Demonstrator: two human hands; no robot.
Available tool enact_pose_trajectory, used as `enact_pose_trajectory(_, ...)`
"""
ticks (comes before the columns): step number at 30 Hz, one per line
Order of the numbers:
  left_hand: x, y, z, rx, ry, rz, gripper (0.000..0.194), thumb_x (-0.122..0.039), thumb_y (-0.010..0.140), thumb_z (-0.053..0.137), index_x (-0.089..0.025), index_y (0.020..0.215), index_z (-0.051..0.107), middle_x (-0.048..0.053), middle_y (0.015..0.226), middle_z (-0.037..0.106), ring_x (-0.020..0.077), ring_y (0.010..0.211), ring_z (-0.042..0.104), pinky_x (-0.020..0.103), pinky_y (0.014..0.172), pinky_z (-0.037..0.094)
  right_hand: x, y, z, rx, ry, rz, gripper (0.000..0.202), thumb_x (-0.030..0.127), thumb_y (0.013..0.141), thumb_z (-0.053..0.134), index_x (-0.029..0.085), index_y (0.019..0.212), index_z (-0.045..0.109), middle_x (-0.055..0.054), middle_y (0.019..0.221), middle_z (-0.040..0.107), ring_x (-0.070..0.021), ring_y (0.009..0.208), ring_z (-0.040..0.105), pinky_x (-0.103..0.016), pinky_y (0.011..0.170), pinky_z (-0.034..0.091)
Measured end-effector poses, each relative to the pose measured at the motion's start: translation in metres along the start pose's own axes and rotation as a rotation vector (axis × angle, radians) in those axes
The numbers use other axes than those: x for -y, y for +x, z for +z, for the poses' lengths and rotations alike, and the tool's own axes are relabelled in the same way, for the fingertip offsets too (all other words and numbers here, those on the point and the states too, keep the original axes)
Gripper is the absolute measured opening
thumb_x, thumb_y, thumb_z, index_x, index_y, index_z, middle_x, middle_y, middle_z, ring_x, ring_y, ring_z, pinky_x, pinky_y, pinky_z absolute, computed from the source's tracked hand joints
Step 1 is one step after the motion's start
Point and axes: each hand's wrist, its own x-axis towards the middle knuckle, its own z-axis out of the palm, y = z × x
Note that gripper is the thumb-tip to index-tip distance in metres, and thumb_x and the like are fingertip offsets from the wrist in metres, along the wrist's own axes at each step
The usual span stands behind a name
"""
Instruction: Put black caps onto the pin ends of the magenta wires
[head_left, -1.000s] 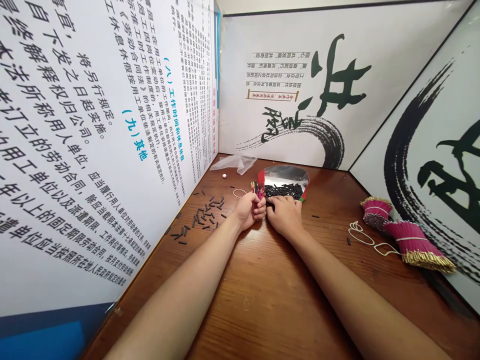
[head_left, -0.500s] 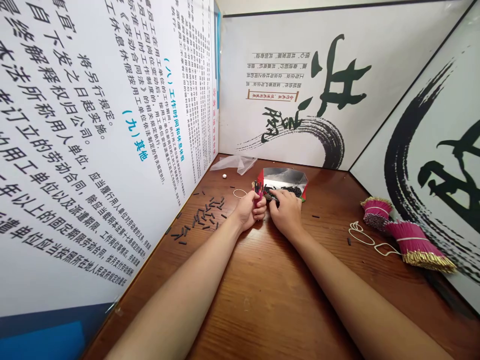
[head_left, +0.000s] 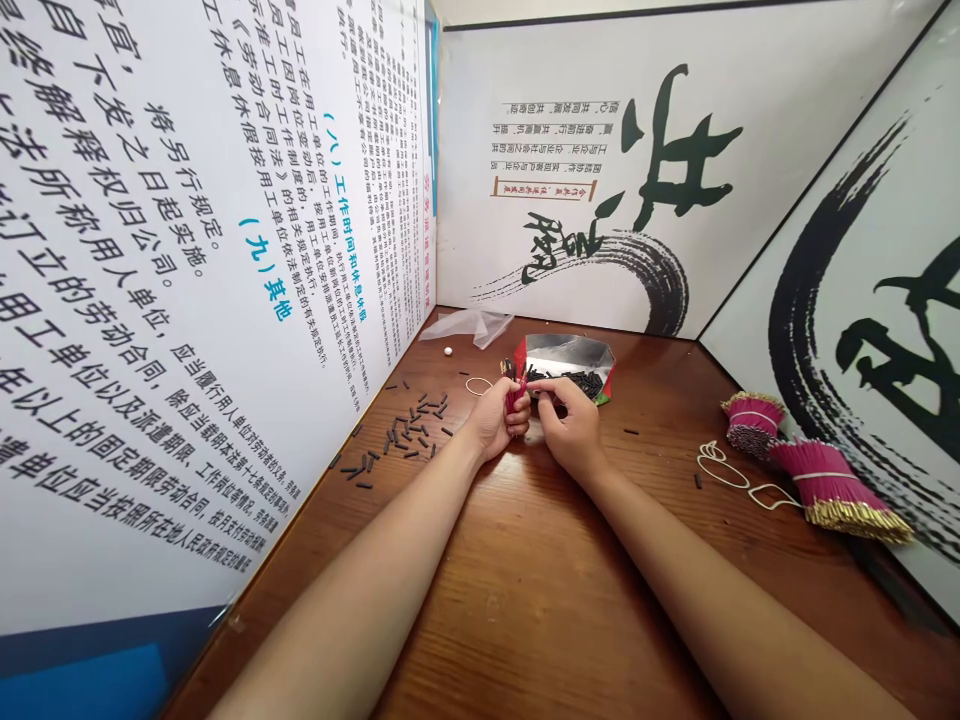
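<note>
My left hand [head_left: 499, 415] is wrapped round a small bundle of pink sticks [head_left: 514, 398], whose tips point up and away from me. Close on its right, my right hand [head_left: 568, 420] has its thumb and index finger pinched near the bundle's upper part; whatever lies between those fingertips is too small to make out. Just behind my right hand, an open foil packet [head_left: 562, 350] with red and green edges holds many short black pieces [head_left: 592, 382].
Loose black pieces [head_left: 409, 435] lie scattered at the left. A clear plastic bag [head_left: 472, 325], a white bead [head_left: 448, 351] and a rubber band [head_left: 478, 385] lie behind. Two tied pink bundles [head_left: 754, 415] and white cords [head_left: 724, 465] are at the right. Printed panels [head_left: 570, 60] surround the table [head_left: 510, 600].
My right hand has come back from the black pieces in the packet. Its fingers have drawn into a pinch beside the bundle, while my left hand has barely moved.
</note>
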Motion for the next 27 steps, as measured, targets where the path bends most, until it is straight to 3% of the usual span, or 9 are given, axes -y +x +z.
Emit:
enact_pose_trajectory(18, 0.0037, 0.0023, -0.0027, -0.019, 0.028, 0.061, 0.015, -0.020, 0.072, 0.052, -0.018, 0.065, 0.040, -0.007, 0.054, 0.037, 0.0023, 0.036, 0.024, 0.016, 0.035, 0.017, 0.0000, -0.0006, 0.0006, 0.065, 0.006, 0.020, 0.030, 0.013, 0.083, 0.047, 0.022, 0.098, 0.072, -0.003, 0.088, 0.068, -0.0170, 0.082, 0.061, -0.030, 0.077, 0.048)
enact_pose_trajectory(27, 0.0024, 0.0003, -0.0018, 0.010, 0.015, 0.071, 0.018, -0.017, 0.069, 0.058, -0.018, 0.074, 0.041, -0.007, 0.058, 0.041, 0.0025, 0.038, 0.026, 0.016, 0.037, 0.016, -0.0046, -0.0017, 0.0030, 0.040, 0.054, 0.132, 0.034, 0.021, 0.084, 0.048, 0.019, 0.114, 0.064, -0.004, 0.091, 0.068, -0.0166, 0.078, 0.061, -0.031, 0.074, 0.050)
